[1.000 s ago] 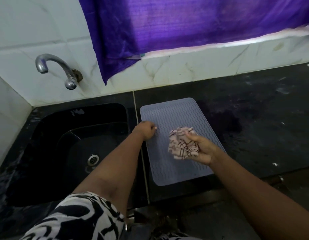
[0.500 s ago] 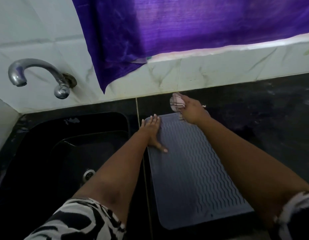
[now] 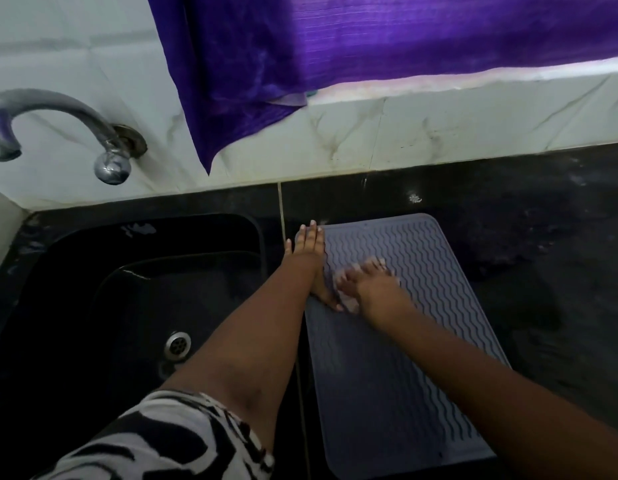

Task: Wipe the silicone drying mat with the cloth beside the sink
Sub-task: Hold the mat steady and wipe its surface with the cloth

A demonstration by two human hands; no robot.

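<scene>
A grey silicone drying mat (image 3: pixel 415 341) with wavy ridges lies on the black counter, just right of the sink. My left hand (image 3: pixel 309 258) lies flat with fingers spread on the mat's far left corner, pressing it down. My right hand (image 3: pixel 371 289) presses the pale patterned cloth (image 3: pixel 349 301) onto the mat's upper left part, close beside my left thumb. The cloth is blurred and mostly hidden under my fingers.
A black sink (image 3: pixel 127 306) with a metal drain (image 3: pixel 177 344) sits to the left, under a metal tap (image 3: pixel 58 129) on the white tiled wall. A purple curtain (image 3: pixel 335 64) hangs above. Black counter (image 3: pixel 543 254) stretches right of the mat.
My right hand has drawn the cloth from the mat's far edge back toward me, down its left part. My left hand stays pressed on the far left corner.
</scene>
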